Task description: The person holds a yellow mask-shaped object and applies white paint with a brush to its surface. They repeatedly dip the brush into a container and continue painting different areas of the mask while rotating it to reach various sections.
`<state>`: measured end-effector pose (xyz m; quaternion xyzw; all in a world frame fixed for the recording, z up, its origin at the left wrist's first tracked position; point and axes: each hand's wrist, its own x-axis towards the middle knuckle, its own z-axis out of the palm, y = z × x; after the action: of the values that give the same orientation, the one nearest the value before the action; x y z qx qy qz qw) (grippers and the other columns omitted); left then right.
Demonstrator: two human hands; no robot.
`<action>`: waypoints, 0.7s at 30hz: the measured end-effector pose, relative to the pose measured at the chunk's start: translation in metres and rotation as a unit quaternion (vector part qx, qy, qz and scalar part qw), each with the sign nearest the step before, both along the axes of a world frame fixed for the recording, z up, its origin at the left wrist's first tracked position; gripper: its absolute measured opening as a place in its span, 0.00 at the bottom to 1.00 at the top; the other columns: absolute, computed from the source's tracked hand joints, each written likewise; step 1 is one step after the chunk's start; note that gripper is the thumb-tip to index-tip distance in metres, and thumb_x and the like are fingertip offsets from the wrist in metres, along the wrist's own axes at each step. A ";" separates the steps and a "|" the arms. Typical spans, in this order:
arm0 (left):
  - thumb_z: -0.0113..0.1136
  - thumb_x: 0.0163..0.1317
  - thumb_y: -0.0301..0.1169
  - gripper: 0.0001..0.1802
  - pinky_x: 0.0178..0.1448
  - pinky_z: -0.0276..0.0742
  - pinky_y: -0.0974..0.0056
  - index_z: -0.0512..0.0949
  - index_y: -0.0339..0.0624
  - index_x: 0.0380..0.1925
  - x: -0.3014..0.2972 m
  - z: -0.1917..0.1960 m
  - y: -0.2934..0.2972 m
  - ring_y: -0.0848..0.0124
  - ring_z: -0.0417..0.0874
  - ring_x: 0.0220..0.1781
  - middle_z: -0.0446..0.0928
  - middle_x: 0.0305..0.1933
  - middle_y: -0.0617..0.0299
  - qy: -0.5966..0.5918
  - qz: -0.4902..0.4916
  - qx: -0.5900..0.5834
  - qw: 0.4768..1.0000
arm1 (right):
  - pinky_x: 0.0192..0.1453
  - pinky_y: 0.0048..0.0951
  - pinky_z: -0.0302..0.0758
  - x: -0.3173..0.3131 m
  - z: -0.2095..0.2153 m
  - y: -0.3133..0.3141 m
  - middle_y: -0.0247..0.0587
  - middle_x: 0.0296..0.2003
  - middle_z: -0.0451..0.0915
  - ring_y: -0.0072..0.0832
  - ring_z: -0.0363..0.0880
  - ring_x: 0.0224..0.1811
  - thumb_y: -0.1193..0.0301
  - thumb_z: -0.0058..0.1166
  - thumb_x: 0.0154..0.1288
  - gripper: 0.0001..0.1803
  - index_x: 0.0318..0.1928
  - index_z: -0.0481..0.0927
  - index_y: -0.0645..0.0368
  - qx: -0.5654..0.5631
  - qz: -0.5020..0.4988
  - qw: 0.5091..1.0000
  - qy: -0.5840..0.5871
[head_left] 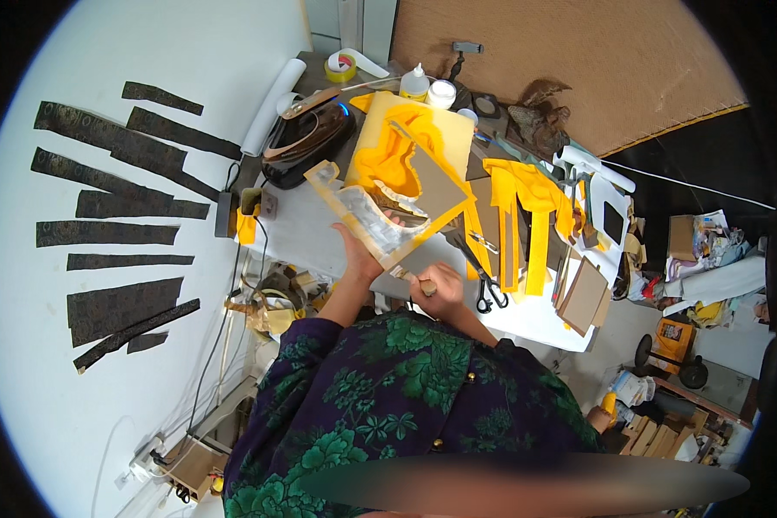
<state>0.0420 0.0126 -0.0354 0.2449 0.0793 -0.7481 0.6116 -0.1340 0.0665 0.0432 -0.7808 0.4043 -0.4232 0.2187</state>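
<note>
At nine o'clock, dark fabric strips [112,233] lie already cut on the white surface. Near centre, the left hand [358,255] grips a cardboard panel [388,203] with yellow fabric, tilted above the tabletop [311,233]. The right hand [440,289] is closed, apparently on a small brush; gluing seems partway done. Scissors [483,281] and yellow pieces [527,216] wait at three o'clock.

Pretty bright, even light all over, and the white sheet [104,363] on the left was nearly blown out with hardly any shadows. Fisheye bent everything toward the black rim, and a smeared blur band sat along the bottom edge.
</note>
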 end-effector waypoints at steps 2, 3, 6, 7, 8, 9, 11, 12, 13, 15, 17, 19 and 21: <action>0.23 0.52 0.83 0.65 0.71 0.66 0.43 0.62 0.31 0.66 0.001 -0.003 -0.001 0.49 0.74 0.62 0.73 0.60 0.46 0.007 -0.005 0.000 1.000 | 0.27 0.40 0.71 0.010 0.004 -0.002 0.41 0.19 0.73 0.42 0.75 0.20 0.75 0.65 0.55 0.12 0.24 0.72 0.58 -0.021 -0.014 0.999 -0.040; 0.23 0.53 0.83 0.65 0.71 0.66 0.43 0.62 0.31 0.65 0.001 -0.003 -0.002 0.49 0.74 0.62 0.73 0.59 0.46 0.012 -0.007 0.008 1.000 | 0.27 0.39 0.71 0.013 0.004 -0.003 0.41 0.19 0.73 0.41 0.74 0.20 0.75 0.65 0.55 0.12 0.24 0.72 0.58 -0.020 -0.013 0.999 -0.030; 0.22 0.53 0.83 0.64 0.70 0.66 0.43 0.64 0.31 0.64 0.001 -0.004 -0.002 0.48 0.74 0.61 0.73 0.58 0.46 0.021 -0.010 0.025 0.999 | 0.27 0.39 0.70 0.014 0.003 -0.004 0.41 0.18 0.72 0.41 0.75 0.20 0.75 0.65 0.55 0.12 0.24 0.72 0.59 -0.015 -0.014 1.000 0.001; 0.22 0.54 0.83 0.64 0.70 0.66 0.43 0.64 0.31 0.63 0.001 -0.005 -0.002 0.48 0.74 0.61 0.73 0.58 0.46 0.024 -0.009 0.028 0.999 | 0.27 0.39 0.70 0.009 0.003 0.000 0.41 0.19 0.73 0.41 0.75 0.20 0.75 0.65 0.55 0.12 0.24 0.72 0.59 -0.011 -0.018 1.000 0.012; 0.21 0.54 0.83 0.64 0.70 0.66 0.43 0.65 0.31 0.63 0.001 -0.006 -0.002 0.48 0.74 0.61 0.74 0.58 0.46 0.018 -0.006 0.026 0.999 | 0.27 0.39 0.71 0.007 0.003 0.002 0.41 0.19 0.73 0.41 0.75 0.21 0.75 0.65 0.55 0.11 0.25 0.72 0.59 -0.007 -0.021 1.000 0.022; 0.21 0.54 0.82 0.64 0.70 0.67 0.43 0.65 0.30 0.63 -0.001 -0.007 -0.002 0.49 0.74 0.61 0.74 0.57 0.46 0.013 -0.004 0.025 1.000 | 0.27 0.39 0.71 0.008 0.006 0.001 0.41 0.19 0.73 0.41 0.75 0.21 0.75 0.65 0.55 0.11 0.25 0.72 0.59 -0.009 -0.024 1.000 0.008; 0.21 0.55 0.82 0.63 0.70 0.67 0.43 0.66 0.30 0.62 -0.002 -0.007 -0.002 0.49 0.74 0.61 0.74 0.57 0.46 0.008 -0.005 0.015 1.000 | 0.27 0.39 0.71 0.013 0.010 -0.001 0.41 0.19 0.73 0.41 0.75 0.21 0.75 0.64 0.55 0.11 0.25 0.72 0.58 -0.015 -0.029 0.999 -0.022; 0.21 0.55 0.82 0.63 0.70 0.66 0.43 0.66 0.31 0.62 -0.002 -0.009 0.000 0.48 0.74 0.61 0.73 0.57 0.46 0.008 -0.007 0.006 1.000 | 0.27 0.39 0.71 0.017 0.007 -0.003 0.41 0.19 0.73 0.41 0.75 0.21 0.76 0.64 0.54 0.11 0.25 0.72 0.58 -0.005 -0.035 0.999 -0.022; 0.21 0.55 0.82 0.63 0.71 0.66 0.43 0.65 0.31 0.63 -0.001 -0.011 0.001 0.48 0.74 0.62 0.73 0.57 0.46 0.008 -0.009 -0.002 1.000 | 0.27 0.39 0.71 0.020 0.002 -0.005 0.41 0.19 0.73 0.41 0.75 0.20 0.76 0.64 0.54 0.11 0.25 0.72 0.58 0.005 -0.041 0.999 -0.023; 0.19 0.58 0.80 0.60 0.73 0.63 0.40 0.60 0.37 0.68 0.000 -0.012 0.000 0.46 0.71 0.65 0.70 0.62 0.47 0.025 -0.003 0.021 0.999 | 0.27 0.39 0.71 0.017 0.000 -0.005 0.41 0.19 0.73 0.42 0.75 0.20 0.75 0.63 0.55 0.11 0.25 0.72 0.58 0.016 -0.043 0.999 -0.014; 0.18 0.59 0.79 0.58 0.74 0.60 0.38 0.58 0.41 0.71 -0.001 -0.010 -0.002 0.44 0.69 0.67 0.68 0.65 0.47 0.033 0.008 0.032 0.999 | 0.28 0.39 0.71 0.003 0.002 -0.001 0.41 0.19 0.73 0.42 0.75 0.21 0.75 0.63 0.56 0.11 0.25 0.72 0.59 0.018 -0.034 0.999 0.005; 0.18 0.59 0.79 0.58 0.74 0.60 0.37 0.58 0.42 0.72 -0.003 -0.008 -0.003 0.44 0.68 0.68 0.69 0.65 0.48 0.028 0.018 0.033 0.999 | 0.28 0.39 0.71 -0.004 0.001 0.002 0.41 0.19 0.73 0.41 0.75 0.22 0.74 0.63 0.57 0.10 0.25 0.73 0.58 0.016 -0.048 0.999 -0.016; 0.18 0.59 0.79 0.57 0.74 0.60 0.37 0.58 0.43 0.72 -0.004 -0.007 -0.002 0.45 0.68 0.68 0.69 0.65 0.49 0.014 0.018 0.035 0.999 | 0.29 0.39 0.71 -0.003 0.000 0.000 0.43 0.20 0.75 0.42 0.76 0.23 0.72 0.62 0.58 0.10 0.26 0.73 0.58 0.040 -0.071 0.996 -0.029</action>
<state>0.0385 0.0110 -0.0420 0.2542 0.1188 -0.7374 0.6144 -0.1373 0.0667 0.0429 -0.7278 0.4689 -0.4440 0.2308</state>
